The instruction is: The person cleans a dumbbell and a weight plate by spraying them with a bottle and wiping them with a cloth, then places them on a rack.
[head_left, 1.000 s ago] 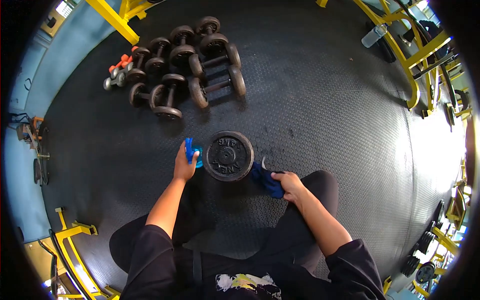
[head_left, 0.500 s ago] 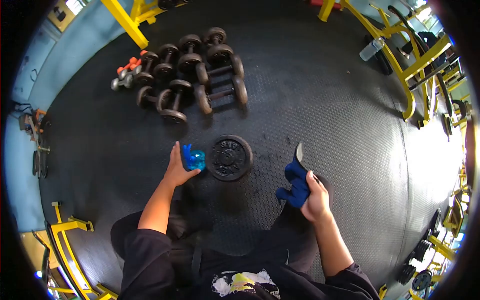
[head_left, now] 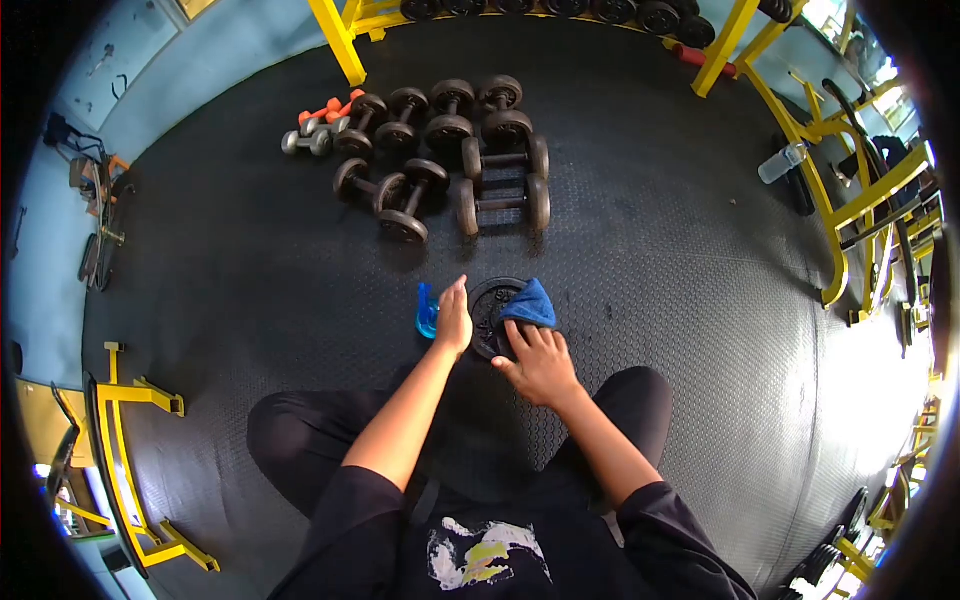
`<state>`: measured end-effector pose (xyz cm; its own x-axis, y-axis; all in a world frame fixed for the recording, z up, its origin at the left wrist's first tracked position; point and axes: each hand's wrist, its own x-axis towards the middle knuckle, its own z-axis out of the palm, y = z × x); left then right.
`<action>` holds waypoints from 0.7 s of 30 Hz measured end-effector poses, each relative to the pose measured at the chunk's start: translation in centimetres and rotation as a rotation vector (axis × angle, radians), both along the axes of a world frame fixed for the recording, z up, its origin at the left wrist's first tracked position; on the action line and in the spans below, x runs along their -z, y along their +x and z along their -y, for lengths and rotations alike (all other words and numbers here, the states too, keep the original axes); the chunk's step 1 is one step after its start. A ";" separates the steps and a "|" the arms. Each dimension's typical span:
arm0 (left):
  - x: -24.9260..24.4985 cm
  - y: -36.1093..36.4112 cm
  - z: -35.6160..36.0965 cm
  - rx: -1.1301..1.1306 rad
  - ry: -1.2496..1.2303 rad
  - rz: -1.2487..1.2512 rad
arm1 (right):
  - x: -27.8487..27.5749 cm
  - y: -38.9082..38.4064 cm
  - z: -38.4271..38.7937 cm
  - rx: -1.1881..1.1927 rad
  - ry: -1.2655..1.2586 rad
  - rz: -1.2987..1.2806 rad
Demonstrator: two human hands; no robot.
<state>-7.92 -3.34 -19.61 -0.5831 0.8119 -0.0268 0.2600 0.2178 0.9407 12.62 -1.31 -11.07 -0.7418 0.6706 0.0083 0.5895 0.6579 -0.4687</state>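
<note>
At the plate (head_left: 487, 300) edge, right hand (head_left: 540, 362) touches cloth (head_left: 531, 304); mat (head_left: 680, 270) lies open rightward.

A black studded rubber floor (head_left: 650, 250) meets pale blue walls (head_left: 55, 280), with yellow frames (head_left: 338, 40) and dumbbells (head_left: 450, 150) around.

Just the one view here: a head-worn cam with a heavy fisheye, so the corners go black. It looks steeply down and a bit forward, close in on the weight plate (head_left: 489, 303), which sits near dead centre on the floor (head_left: 650, 250). Dumbbells (head_left: 450, 160) lie beyond the plate, the wearer's own legs (head_left: 300, 440) on the near side. Yellow racks (head_left: 830, 200) curve round the rim, well away from the plate.
</note>
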 end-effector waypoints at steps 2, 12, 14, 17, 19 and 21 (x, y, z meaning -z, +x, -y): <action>-0.3 0.8 -0.5 -0.051 -0.078 0.219 | -1.0 0.1 -1.9 -0.072 -0.061 0.192; 1.8 1.0 -0.5 -0.176 -0.005 0.783 | 2.2 -5.9 -3.8 -0.044 0.205 0.182; 2.7 1.1 -0.9 -0.304 -0.032 0.872 | 2.5 -6.4 -3.7 -0.067 0.238 0.181; 4.3 0.4 -1.0 -0.267 0.016 0.978 | 1.8 -6.5 -3.0 -0.168 0.179 0.168; 3.5 0.6 -1.0 -0.269 0.033 1.052 | 2.1 -6.5 -1.7 -0.242 0.190 0.134; 0.4 0.7 -1.0 -0.289 -0.015 1.148 | 2.1 -5.8 -0.4 -0.264 0.146 0.128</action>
